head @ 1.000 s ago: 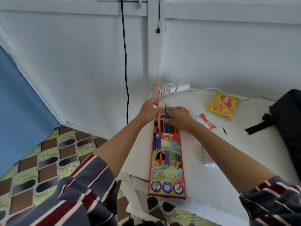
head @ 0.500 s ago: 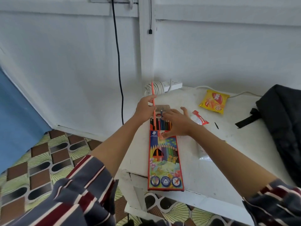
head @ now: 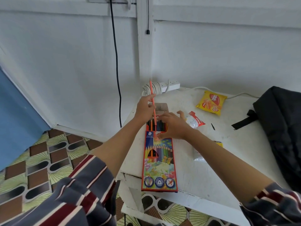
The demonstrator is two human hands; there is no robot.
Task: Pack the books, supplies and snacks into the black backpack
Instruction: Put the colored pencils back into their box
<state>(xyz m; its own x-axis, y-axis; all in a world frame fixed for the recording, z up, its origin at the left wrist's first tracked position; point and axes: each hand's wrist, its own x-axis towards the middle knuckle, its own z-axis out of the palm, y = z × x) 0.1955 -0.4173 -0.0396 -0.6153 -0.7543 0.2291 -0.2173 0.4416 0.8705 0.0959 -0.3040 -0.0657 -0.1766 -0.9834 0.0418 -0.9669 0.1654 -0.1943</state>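
left hand [head: 145, 107] pinching closed, right hand [head: 173, 125] flat, fingers spread

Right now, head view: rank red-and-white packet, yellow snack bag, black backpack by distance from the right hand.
1. Red-and-white packet: just right of the right hand.
2. Yellow snack bag: farther back and right.
3. Black backpack: table's far right edge.

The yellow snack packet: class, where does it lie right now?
The yellow snack packet lies on the white table, far right side, between the power strip and black backpack.
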